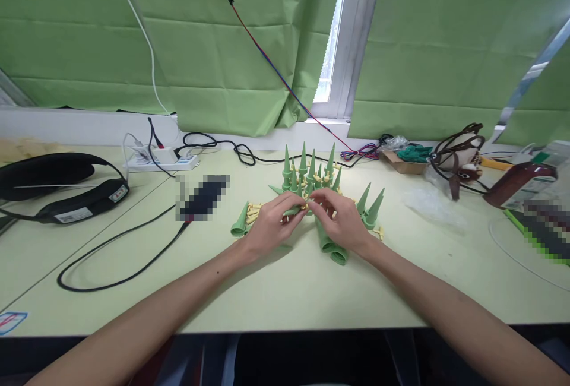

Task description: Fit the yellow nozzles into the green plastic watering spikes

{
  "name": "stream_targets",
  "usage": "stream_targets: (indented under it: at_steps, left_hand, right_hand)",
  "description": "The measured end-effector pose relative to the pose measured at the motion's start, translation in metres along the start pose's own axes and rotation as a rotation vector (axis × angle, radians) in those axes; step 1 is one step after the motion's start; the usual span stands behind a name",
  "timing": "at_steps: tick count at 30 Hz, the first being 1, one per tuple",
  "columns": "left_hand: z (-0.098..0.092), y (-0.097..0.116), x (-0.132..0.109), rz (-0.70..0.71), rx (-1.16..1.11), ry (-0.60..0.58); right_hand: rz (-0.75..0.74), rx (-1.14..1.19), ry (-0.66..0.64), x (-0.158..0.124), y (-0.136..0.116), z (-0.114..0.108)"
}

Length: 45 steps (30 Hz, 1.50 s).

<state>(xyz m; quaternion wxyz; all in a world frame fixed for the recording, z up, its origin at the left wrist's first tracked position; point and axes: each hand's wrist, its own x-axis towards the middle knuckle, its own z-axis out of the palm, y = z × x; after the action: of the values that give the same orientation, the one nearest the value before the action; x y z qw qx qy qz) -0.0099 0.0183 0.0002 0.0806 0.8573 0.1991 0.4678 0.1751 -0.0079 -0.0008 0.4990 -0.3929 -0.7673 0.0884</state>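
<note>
Over the middle of the table, my left hand point(274, 221) is closed around a green plastic cone point(292, 211), which is partly hidden by the fingers. My right hand point(341, 220) pinches at a small yellow plastic peg point(304, 207) where the fingertips of both hands meet. Just beyond the hands stand several green cones point(303, 160) with yellow pegs among them. Two hollow green cones point(338, 256) lie beneath my right hand, open ends toward me. Another green cone point(239, 224) and a small pile of yellow pegs point(253, 214) sit left of my left hand.
At the left are a black headset-like device point(84, 196), a pixelated dark device point(202, 197) with a looping black cable point(120, 287), and a power strip point(164, 163). Toward the right lie a cardboard box point(405, 164), clear plastic wrap point(434, 205) and a dark red bottle point(519, 184).
</note>
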Motion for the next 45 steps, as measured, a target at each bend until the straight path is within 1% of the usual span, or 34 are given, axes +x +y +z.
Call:
stream_targets:
  at_steps: [3, 6, 17, 22, 27, 34, 45]
  left_hand:
    - [-0.0001, 0.0004, 0.0005, -0.008, 0.003, 0.01]
    - [0.0001, 0.0007, 0.0004, -0.008, 0.005, 0.01]
    - [0.0005, 0.002, -0.0019, 0.011, -0.017, -0.031]
    - [0.0, 0.0005, -0.0007, 0.033, 0.002, -0.01]
    - [-0.0012, -0.0002, 0.0009, 0.014, 0.028, 0.028]
    - [-0.001, 0.0004, 0.0011, 0.034, 0.028, 0.035]
    - [0.0, 0.0, -0.0011, 0.041, 0.054, -0.018]
  right_hand:
    - [-0.043, -0.002, -0.027, -0.0011, 0.0007, 0.0015]
    - [-0.052, -0.013, -0.034, -0.0018, 0.0023, 0.0028]
    - [0.045, -0.06, -0.042, -0.0003, 0.0024, 0.0025]
    - [0.059, -0.066, -0.01, 0.0007, 0.0002, 0.0009]
    - [0.049, 0.001, -0.017, -0.0008, -0.003, 0.0003]
    - [0.018, 0.007, -0.024, -0.0022, -0.0002, 0.0029]
    - [0.048, -0.047, -0.043, -0.0005, 0.0022, 0.0024]
